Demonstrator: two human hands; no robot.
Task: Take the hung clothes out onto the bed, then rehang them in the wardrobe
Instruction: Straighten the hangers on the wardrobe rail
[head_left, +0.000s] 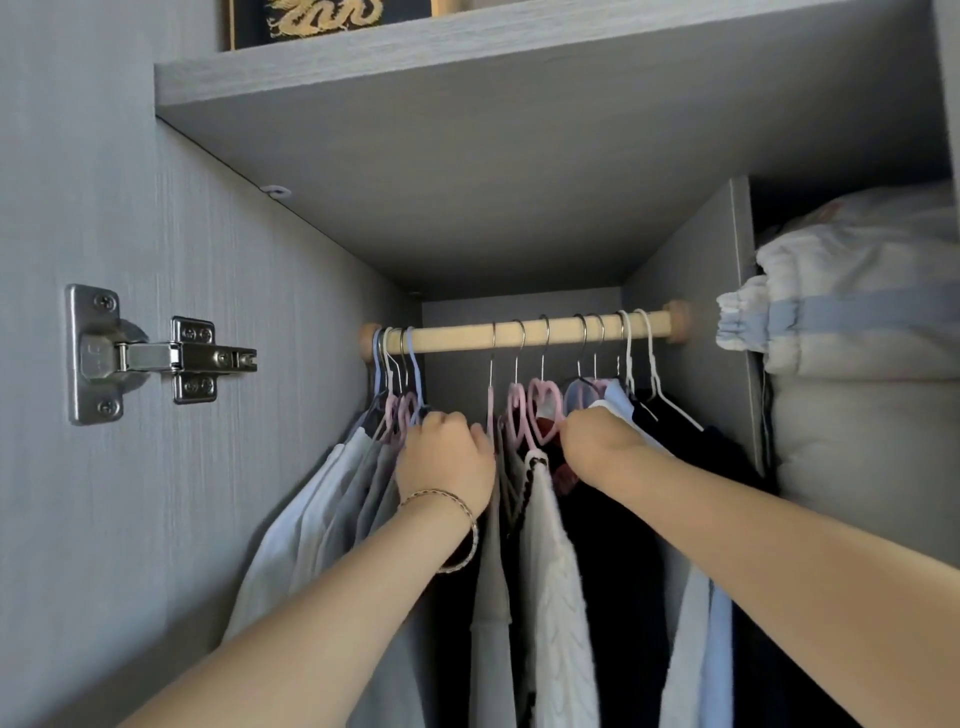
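Observation:
A wooden rail spans the grey wardrobe, with several hangers hooked over it. Pale blue and grey garments hang bunched at the rail's left end. A white knitted garment hangs in the middle on a pink hanger. Dark clothes and a light blue shirt hang at the right. My left hand, with a bracelet on its wrist, curls its fingers around the hangers of the left bunch. My right hand reaches among the middle hangers; its fingertips are hidden among them.
A grey shelf lies close above the rail, with a black box with a gold dragon on top. A metal door hinge sits on the left panel. Folded bedding fills the right compartment behind a divider.

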